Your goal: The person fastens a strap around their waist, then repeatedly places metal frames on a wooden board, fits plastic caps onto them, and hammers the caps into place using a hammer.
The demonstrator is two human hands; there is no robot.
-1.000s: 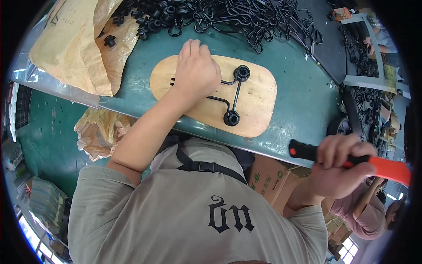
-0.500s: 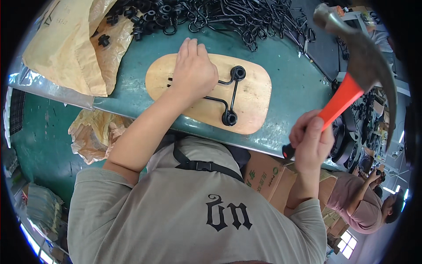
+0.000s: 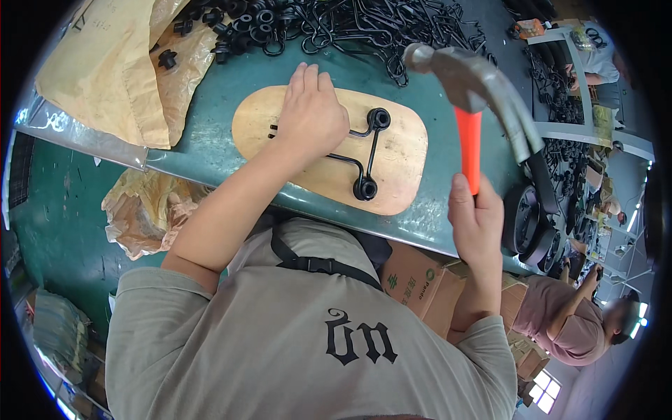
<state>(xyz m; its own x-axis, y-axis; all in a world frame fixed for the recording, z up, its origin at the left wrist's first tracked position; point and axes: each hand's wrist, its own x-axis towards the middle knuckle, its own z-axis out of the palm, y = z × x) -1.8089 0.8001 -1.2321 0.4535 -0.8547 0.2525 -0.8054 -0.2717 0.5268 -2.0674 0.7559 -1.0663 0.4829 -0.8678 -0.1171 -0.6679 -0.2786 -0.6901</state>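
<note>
On the green worktable [image 3: 210,119] lies a pale wooden board [image 3: 402,157] with rounded ends. A bent black metal rod [image 3: 372,150] rests on it, with one black rubber grommet [image 3: 379,119] on its far corner and another on its near corner. My left hand [image 3: 313,112] is pressed over the rod's middle, fingers together and pointing away; its thumb and the covered part of the rod are hidden. Two short black ends [image 3: 272,131] stick out left of the hand. Right of the board, my right hand [image 3: 478,222] grips a claw hammer [image 3: 469,150] by its orange handle, head raised.
Black bent rods [image 3: 371,31] and rubber grommets [image 3: 255,28] are heaped at the table's far side. A brown paper bag [image 3: 98,77] lies at far left. Below the near edge are crumpled paper [image 3: 143,217] and a cardboard box [image 3: 420,280]. Another person [image 3: 560,315] is at right.
The hammer has swung left and turned more upright, its head now closer to the board. My right hand has moved slightly with it. My left hand has stayed almost in place.
</note>
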